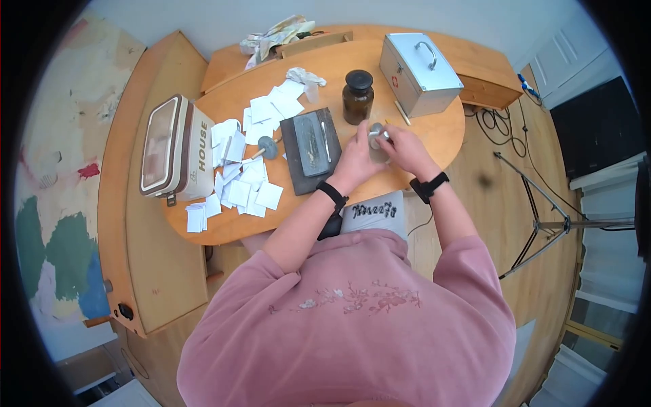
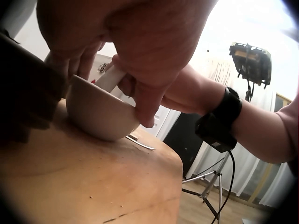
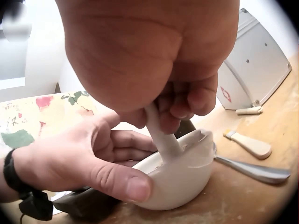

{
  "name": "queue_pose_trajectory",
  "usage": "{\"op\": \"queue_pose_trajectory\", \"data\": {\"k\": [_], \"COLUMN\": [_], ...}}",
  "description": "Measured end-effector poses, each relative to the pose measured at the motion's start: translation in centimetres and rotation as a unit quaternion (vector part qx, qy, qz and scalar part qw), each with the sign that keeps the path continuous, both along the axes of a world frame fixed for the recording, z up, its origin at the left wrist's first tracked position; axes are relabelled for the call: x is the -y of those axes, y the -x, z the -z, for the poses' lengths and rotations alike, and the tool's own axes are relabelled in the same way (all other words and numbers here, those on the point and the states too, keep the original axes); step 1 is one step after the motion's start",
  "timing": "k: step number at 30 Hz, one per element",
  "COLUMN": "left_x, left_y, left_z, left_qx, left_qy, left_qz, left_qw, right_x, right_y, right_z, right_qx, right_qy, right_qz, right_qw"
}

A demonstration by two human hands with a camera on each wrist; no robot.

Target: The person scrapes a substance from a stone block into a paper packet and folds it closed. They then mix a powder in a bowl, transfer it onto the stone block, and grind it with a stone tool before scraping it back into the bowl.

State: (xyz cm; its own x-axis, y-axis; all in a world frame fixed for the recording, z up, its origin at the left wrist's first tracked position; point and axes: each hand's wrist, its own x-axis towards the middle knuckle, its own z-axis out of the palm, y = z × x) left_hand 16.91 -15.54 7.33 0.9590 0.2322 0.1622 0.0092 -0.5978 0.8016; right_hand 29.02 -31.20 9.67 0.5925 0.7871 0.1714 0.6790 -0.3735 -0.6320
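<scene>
A white mortar [image 3: 189, 179] sits on the wooden table, tilted in the right wrist view, close to the table's near edge. My left hand [image 1: 357, 163] grips it from the side, the thumb pressed on its outer wall and the fingers behind. Fingers of my right hand [image 1: 409, 150] curl round a white pestle [image 3: 163, 140], which stands at a slant with its lower end inside the bowl. The mortar's contents are mostly hidden by its rim. In the left wrist view the pestle's shaft shows between both hands.
Beyond the hands stand a brown glass jar [image 1: 357, 102] and a metal first-aid box [image 1: 424, 81]. A spatula-like metal tool [image 3: 257, 170] and a short wooden-handled brush [image 3: 252, 144] lie nearby. Leftward are a grey stone slab [image 1: 312, 146], scattered paper squares [image 1: 254, 193] and a lidded container [image 1: 196, 152].
</scene>
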Motion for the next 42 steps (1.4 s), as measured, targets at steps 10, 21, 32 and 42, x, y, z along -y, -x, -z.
{"op": "queue_pose_trajectory", "data": {"k": [10, 21, 32, 42], "left_x": [0.0, 0.0, 0.0, -0.2], "left_y": [0.0, -0.2, -0.1, -0.4], "left_z": [0.0, 0.2, 0.0, 0.6], "left_qx": [-0.007, 0.002, 0.004, -0.015], "left_qy": [0.011, 0.004, -0.025, -0.017], "left_qz": [0.002, -0.002, -0.001, 0.003], "left_qw": [1.0, 1.0, 1.0, 1.0], "right_x": [-0.8, 0.1, 0.7, -1.4], "right_y": [1.2, 1.1, -0.3, -0.4], "right_z": [0.3, -0.6, -1.4, -0.5], "right_qx": [-0.014, 0.013, 0.013, -0.022], "right_qy": [0.003, 0.024, 0.043, -0.012], "right_qz": [-0.024, -0.039, 0.001, -0.029], "right_qw": [1.0, 0.999, 0.999, 0.999]}}
